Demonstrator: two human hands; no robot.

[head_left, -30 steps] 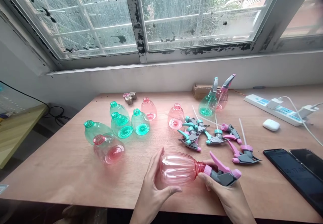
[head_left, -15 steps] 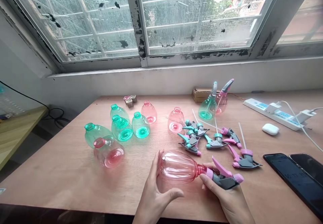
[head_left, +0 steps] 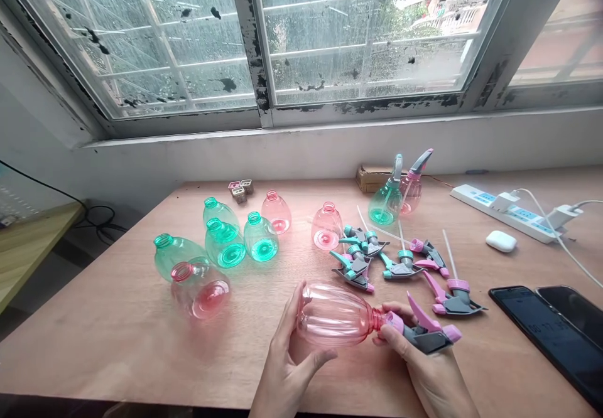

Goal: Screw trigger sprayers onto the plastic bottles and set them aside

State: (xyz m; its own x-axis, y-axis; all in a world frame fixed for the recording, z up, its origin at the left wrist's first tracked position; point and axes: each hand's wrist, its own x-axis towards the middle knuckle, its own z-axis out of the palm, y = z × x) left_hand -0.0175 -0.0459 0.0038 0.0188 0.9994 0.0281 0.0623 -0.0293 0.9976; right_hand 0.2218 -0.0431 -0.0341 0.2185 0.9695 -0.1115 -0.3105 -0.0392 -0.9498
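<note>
A clear pink bottle (head_left: pixel 335 315) lies on its side between my hands, its neck pointing right. My left hand (head_left: pixel 293 349) cups the base end, fingers along the bottom and thumb held away from the side. My right hand (head_left: pixel 417 349) pinches the pink collar of a grey and pink spray head (head_left: pixel 431 330) at the bottle's neck. The collar sits against the neck; how far it is screwed on I cannot tell. Beyond the bottle lie several loose spray heads (head_left: pixel 358 261) in teal, pink and grey. A pink spray head (head_left: pixel 456 299) with its tube upright rests to the right.
Open green bottles (head_left: pixel 261 239) and pink bottles (head_left: pixel 202 292) stand at the left and middle. Two bottles with spray heads, one green (head_left: pixel 385 201), stand by a cardboard box (head_left: pixel 370 178). At right are a power strip (head_left: pixel 502 211), a white case (head_left: pixel 501 241) and phones (head_left: pixel 537 336).
The spray head and my right hand have shifted slightly right, and the trigger has turned a little. My left hand stays around the bottle's base. The view has moved slightly.
</note>
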